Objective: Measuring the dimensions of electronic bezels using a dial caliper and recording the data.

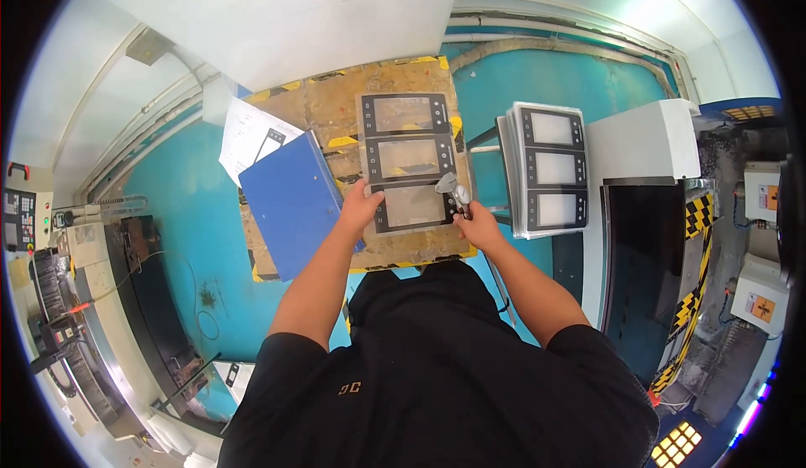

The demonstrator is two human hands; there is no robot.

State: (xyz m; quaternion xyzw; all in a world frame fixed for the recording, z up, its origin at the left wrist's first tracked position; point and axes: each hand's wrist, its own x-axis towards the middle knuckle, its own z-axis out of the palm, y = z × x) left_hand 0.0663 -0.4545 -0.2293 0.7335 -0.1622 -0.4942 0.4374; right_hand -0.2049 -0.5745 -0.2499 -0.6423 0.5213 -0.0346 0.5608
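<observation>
A clear plastic sheet (405, 138) printed with three black-framed panels, one above another, is in front of me over the worktable. My left hand (361, 206) pinches its left edge near the lowest panel, thumb on top. In my right hand (480, 226) is a silver metal hand tool (452, 187) with a broad, rounded head. That head lies over the sheet's right edge, at the border of the lowest panel. Whether its jaws touch or grip the sheet, I cannot tell. My right fingers wrap round the handles and partly hide them.
The worn worktable (323, 90) has black-and-yellow edge tape. A blue folder (281, 191) overlaps its left side, with a white paper drawing (252, 136) behind. Similar panel sheets (556, 170) are stacked to the right. Machines stand at both sides, including a control panel (21, 220) far left.
</observation>
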